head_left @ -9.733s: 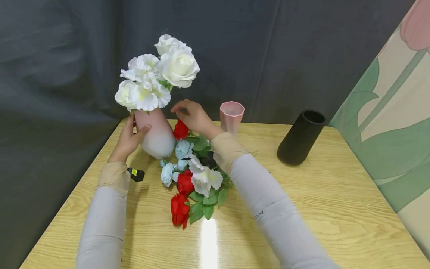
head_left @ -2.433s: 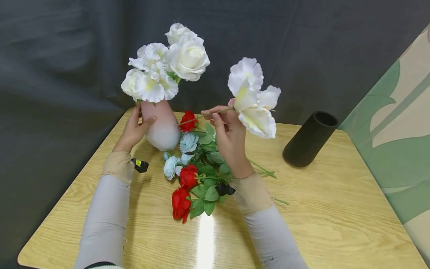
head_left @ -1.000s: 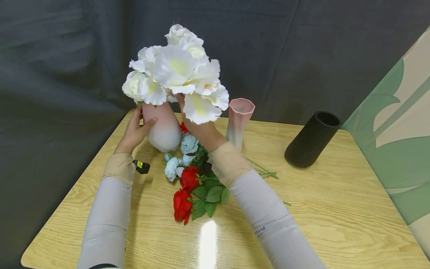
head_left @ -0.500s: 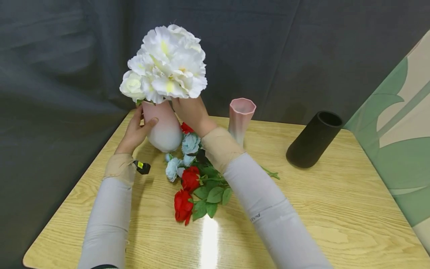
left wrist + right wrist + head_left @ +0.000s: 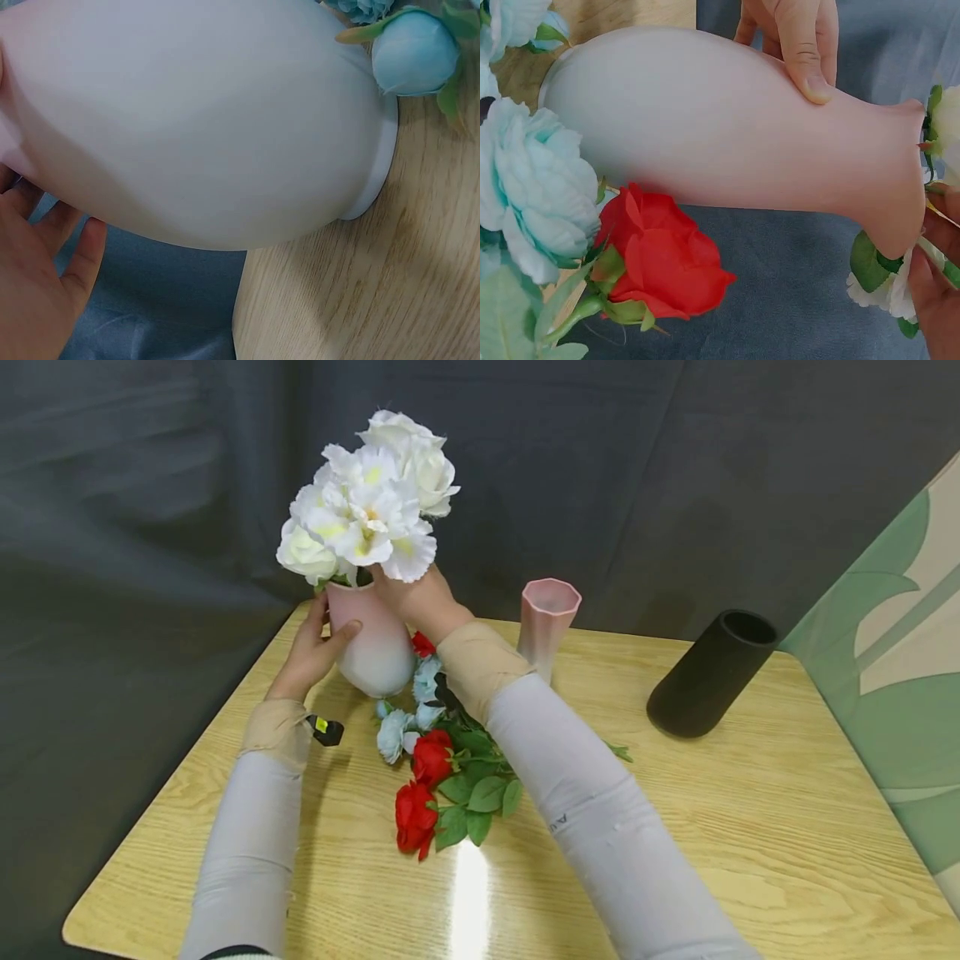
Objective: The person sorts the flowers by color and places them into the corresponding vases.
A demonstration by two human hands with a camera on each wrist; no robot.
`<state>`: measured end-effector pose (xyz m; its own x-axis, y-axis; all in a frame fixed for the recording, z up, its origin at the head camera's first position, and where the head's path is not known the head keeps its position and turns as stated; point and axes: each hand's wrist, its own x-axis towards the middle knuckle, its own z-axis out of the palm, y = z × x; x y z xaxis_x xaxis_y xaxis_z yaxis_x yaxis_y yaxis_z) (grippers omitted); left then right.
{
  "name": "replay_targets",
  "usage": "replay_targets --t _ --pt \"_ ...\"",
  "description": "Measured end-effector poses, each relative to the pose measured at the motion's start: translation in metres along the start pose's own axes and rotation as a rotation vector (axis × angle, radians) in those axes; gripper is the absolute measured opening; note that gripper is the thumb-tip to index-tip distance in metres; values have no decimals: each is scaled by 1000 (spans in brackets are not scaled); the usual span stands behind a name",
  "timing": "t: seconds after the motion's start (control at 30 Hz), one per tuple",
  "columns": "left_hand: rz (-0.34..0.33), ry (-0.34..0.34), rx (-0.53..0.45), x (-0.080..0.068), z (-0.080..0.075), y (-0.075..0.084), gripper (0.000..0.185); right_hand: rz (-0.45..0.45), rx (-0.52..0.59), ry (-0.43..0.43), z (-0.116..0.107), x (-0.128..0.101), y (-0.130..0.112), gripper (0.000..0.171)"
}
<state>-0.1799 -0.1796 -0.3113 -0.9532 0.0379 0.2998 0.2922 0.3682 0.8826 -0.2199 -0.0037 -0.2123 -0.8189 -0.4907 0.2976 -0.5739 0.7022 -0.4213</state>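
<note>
While I work, counter (image 5: 750, 827): pale wood-grain top against a dark cloth backdrop, carrying everything below.
Black vase (image 5: 708, 675): dark cylinder leaning at my far right, well apart from my hands.
Pink-and-white vase (image 5: 371, 639): upright at the far left of the counter, belly white, neck pink.
White flowers (image 5: 367, 506): bunched in the mouth of that vase, heads above the rim.
Small pink vase (image 5: 549, 618): upright just behind my right forearm.
Loose flowers (image 5: 431, 752): red roses and pale blue blooms with green leaves lying at the vase's foot.
My left hand (image 5: 311, 647): thumb and fingers curled round the vase's side, gripping it.
My right hand (image 5: 416, 597): at the vase's neck, fingers pinching a green stem (image 5: 937, 251) under the white blooms.
</note>
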Motion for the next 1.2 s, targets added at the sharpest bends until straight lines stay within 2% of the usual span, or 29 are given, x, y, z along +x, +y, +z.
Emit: replay_targets --t 0.1,0.23,0.27,0.37,0.47,0.53,0.6,0.7,0.8,1.0,1.2 --pt "-7 -2 -10 1 0 -2 72 10 24 -30 2 1 -1 41" --pt "-4 -6 -6 2 0 -2 71 -66 -39 14 9 -2 1 40" --pt "-3 -8 -5 2 0 -1 71 -90 -92 26 12 -4 1 41" --pt "-3 -11 0 1 0 -1 71 -122 -152 120 19 -6 6 41" --pt "-10 -8 5 3 0 -4 73 -123 -158 232 24 -9 13 38" --pt "-21 -1 7 6 0 -11 74 -135 -119 311 26 -12 19 34" --pt "-25 7 10 9 -1 -19 76 -145 -80 348 26 -15 24 32" --pt "-19 14 13 13 -1 -31 76 -138 9 340 23 -18 33 32" --pt "1 16 21 16 -1 -36 76 -136 82 310 20 -22 42 34" --pt "15 25 27 16 -1 -36 77 -150 134 242 14 -32 63 36" --pt "-3 24 32 16 0 -36 79 -96 178 221 6 -41 76 21"
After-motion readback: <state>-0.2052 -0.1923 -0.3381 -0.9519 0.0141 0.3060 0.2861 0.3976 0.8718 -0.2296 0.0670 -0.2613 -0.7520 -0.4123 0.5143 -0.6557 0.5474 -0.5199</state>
